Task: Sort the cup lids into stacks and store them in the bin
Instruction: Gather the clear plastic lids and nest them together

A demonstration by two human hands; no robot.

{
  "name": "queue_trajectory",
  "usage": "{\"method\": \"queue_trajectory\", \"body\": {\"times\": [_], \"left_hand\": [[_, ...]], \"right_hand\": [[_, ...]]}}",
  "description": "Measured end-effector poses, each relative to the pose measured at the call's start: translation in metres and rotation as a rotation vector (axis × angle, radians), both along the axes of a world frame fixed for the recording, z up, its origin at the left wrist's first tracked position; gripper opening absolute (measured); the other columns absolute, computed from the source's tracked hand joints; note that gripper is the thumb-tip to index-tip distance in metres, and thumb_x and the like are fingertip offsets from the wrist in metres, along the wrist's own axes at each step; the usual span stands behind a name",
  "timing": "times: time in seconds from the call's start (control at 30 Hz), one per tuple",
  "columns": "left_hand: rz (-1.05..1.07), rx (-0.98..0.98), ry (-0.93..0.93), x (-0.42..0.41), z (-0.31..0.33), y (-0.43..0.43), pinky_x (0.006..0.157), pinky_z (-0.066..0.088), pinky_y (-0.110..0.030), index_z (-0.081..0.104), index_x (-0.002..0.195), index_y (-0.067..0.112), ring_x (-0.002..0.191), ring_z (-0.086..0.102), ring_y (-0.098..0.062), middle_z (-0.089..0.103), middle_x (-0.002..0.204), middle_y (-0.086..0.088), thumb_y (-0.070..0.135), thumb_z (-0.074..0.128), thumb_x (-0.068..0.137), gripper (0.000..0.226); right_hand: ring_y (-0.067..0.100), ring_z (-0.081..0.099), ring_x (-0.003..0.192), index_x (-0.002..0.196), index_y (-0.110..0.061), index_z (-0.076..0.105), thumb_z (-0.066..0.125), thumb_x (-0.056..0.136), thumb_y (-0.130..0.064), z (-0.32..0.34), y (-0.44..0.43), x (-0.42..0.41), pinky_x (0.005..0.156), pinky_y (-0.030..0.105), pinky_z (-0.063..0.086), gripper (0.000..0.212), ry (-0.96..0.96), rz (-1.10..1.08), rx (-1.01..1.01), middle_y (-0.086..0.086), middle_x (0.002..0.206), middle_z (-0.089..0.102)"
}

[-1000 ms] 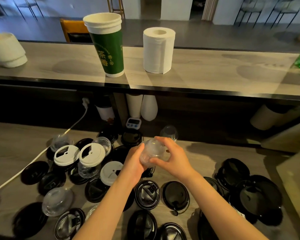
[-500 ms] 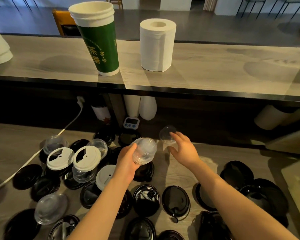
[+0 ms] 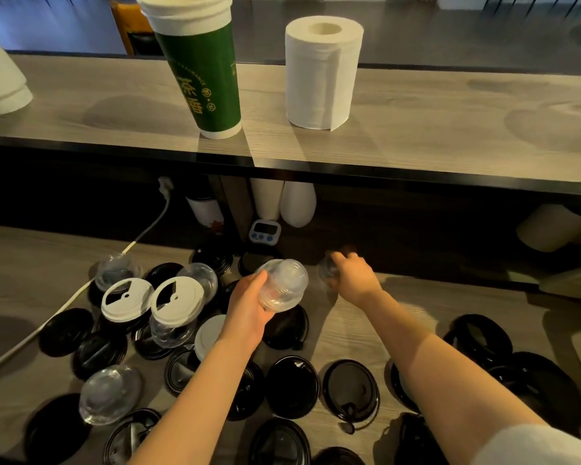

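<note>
My left hand (image 3: 249, 310) grips a small stack of clear dome lids (image 3: 284, 285) above the lower counter. My right hand (image 3: 353, 278) reaches forward and closes its fingers on another clear dome lid (image 3: 326, 271) at the counter's back edge; motion blurs it. Several black flat lids (image 3: 292, 385) lie scattered over the counter. Two white lids (image 3: 126, 298) sit on piles at the left, a third white lid (image 3: 210, 333) lies beside my left wrist. More clear dome lids (image 3: 109, 394) rest among the black ones. No bin is in view.
An upper shelf (image 3: 450, 135) carries a tall green paper cup (image 3: 202, 68), a paper towel roll (image 3: 322, 72) and white bowls (image 3: 0, 82). Under it stand a small timer (image 3: 265, 231), white bottles and a white cable (image 3: 81, 290) running left.
My right hand let go of the clear stack and reached forward-right to the lone clear lid, now closing on it. My left hand keeps the stack.
</note>
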State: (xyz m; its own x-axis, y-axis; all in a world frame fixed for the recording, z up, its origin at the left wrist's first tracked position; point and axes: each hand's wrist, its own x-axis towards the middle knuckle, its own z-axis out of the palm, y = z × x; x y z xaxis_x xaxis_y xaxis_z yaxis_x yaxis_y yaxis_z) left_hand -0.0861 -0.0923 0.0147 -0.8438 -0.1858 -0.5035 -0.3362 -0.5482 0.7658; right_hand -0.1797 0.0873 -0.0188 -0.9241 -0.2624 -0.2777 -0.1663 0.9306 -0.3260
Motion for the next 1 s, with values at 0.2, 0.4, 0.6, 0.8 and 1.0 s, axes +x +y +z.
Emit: {"method": "queue_trajectory", "body": {"times": [0.2,0.4,0.6,0.8,1.0], "left_hand": [[-0.005,-0.012,-0.045,0.008,-0.003,0.005,0.08,0.051,-0.033,0.06,0.116,0.016,0.109,0.06,-0.018,0.063,0.12,-0.007,0.024,0.048,0.096,0.024],[0.031,-0.03,-0.078,0.022,0.003,0.014,0.078,0.05,-0.033,0.057,0.12,0.011,0.106,0.059,-0.022,0.061,0.12,-0.011,0.021,0.052,0.095,0.027],[0.03,-0.05,-0.092,0.037,0.017,0.029,0.083,0.051,-0.038,0.051,0.126,0.007,0.103,0.06,-0.025,0.06,0.118,-0.014,0.021,0.057,0.093,0.036],[-0.051,-0.013,-0.128,0.044,0.035,0.061,0.073,0.051,-0.036,0.06,0.101,0.014,0.083,0.062,-0.022,0.065,0.093,-0.009,0.027,0.052,0.095,0.017],[-0.193,0.028,-0.12,0.056,0.039,0.071,0.062,0.048,-0.03,0.063,0.092,0.016,0.081,0.064,-0.019,0.069,0.088,-0.006,0.045,0.04,0.097,0.037]], "right_hand": [[0.023,0.055,0.106,0.138,-0.021,0.043,0.07,0.082,-0.03,-0.002,0.015,0.032,0.085,0.03,0.048,0.063,0.066,-0.053,-0.265,0.004,0.131,0.039],[0.013,0.049,0.112,0.134,-0.019,0.047,0.072,0.079,-0.029,0.016,0.024,0.066,0.088,0.024,0.042,0.061,0.191,-0.209,-0.569,-0.003,0.124,0.044],[0.007,0.05,0.108,0.123,-0.03,0.046,0.072,0.082,-0.02,0.053,0.024,0.106,0.087,0.022,0.046,0.049,0.22,-0.341,-1.024,-0.008,0.116,0.051],[-0.007,0.048,0.11,0.129,-0.028,0.046,0.077,0.076,-0.028,0.065,0.027,0.136,0.084,0.01,0.043,0.062,0.274,-0.177,-0.867,-0.018,0.12,0.048],[-0.006,0.045,0.107,0.13,-0.021,0.051,0.076,0.075,-0.036,0.073,0.039,0.151,0.085,0.004,0.036,0.062,0.377,-0.04,-0.625,-0.011,0.123,0.051]]}}
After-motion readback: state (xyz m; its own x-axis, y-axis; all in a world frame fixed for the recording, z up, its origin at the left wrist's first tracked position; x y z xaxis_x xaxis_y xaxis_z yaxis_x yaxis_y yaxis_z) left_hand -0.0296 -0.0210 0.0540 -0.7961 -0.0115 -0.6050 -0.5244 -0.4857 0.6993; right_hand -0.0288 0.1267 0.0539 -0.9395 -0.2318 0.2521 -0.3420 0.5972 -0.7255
